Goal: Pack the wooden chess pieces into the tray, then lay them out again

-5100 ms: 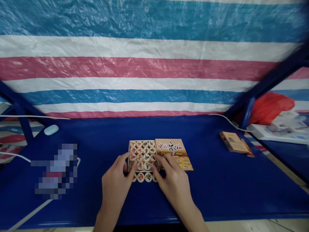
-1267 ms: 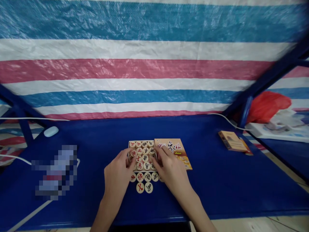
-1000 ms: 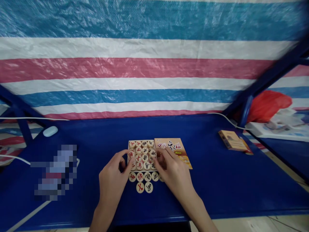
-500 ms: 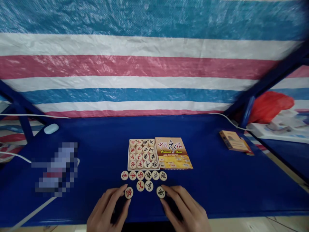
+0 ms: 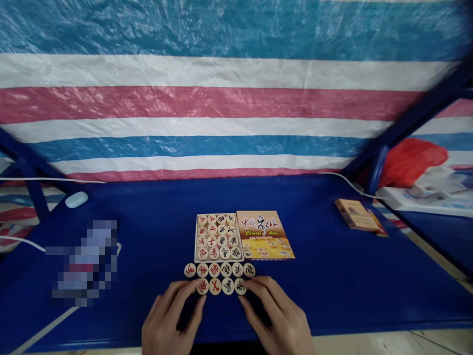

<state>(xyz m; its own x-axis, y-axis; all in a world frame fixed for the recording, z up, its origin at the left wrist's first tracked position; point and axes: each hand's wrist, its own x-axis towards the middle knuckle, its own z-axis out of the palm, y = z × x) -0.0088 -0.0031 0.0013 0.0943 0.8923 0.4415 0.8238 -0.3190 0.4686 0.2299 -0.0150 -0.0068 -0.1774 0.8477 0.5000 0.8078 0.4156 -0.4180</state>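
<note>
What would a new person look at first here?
Probably the big striped sheet behind the blue table. Then the round chess pieces, in the white box and in two rows in front, the left hand and right hand touching the front row's ends. Bright red plastic stands out at far right.

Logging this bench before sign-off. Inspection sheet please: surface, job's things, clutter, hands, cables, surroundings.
Surface: blue table, front edge in view.
Job's things: open white box, sixteen pieces showing inside; printed cover flat at its right; far row of six, near row of four, on the table.
Clutter: pale rounded object, left; pixelated item, left, unreadable; small brown box, right.
Hands: left hand pinches red-lettered piece, near row's left end; right hand pinches black-lettered piece, its right end.
Cables: front-left cable, mid-left cable, rear-left cable, rear-right cable, all white.
Surroundings: striped sheet behind; red bag, right.
</note>
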